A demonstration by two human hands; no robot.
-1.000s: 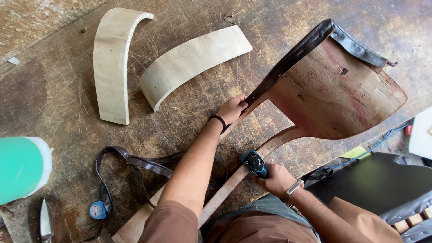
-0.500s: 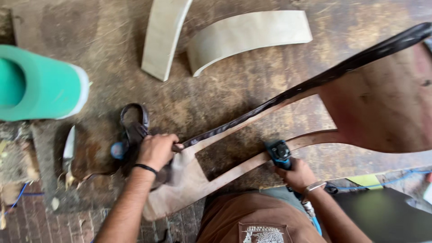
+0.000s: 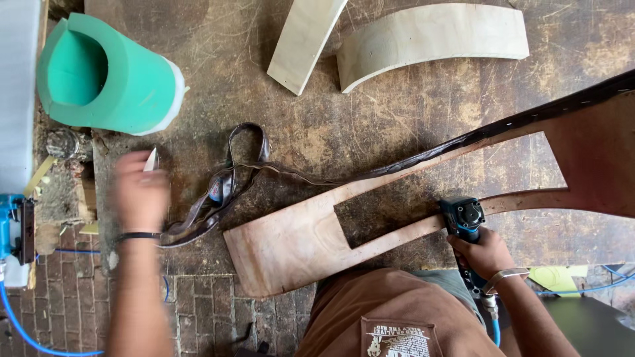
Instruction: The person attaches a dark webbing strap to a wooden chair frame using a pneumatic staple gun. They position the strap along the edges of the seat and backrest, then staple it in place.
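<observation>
- The right hand (image 3: 486, 254) sits nearest the body, fingers wrapped tight around the grip of a blue air stapler (image 3: 463, 221); a metal bracelet rings the wrist, and a blue hose runs from the tool's base.
- The stapler's head rests against the lower rail of a cut-out wooden chair frame (image 3: 297, 241), which lies flat on the worn workbench (image 3: 370, 132) and stretches from the near edge off to the right.
- The left hand (image 3: 140, 195) is blurred — whether its fingers are apart or together cannot be told. It hovers at the bench's left edge, a black band on the wrist, beside a small blade (image 3: 151, 160) and near a dark leather strip (image 3: 228, 182).
- That strip loops on the bench, then runs along the frame's upper edge to the right.
- Farther left, a green foam roll (image 3: 126, 82) lies on its side, open end facing left.
- Farthest away, two pale curved wooden pieces (image 3: 430, 36) rest near the top edge — one narrow, one broad, nearly touching.
</observation>
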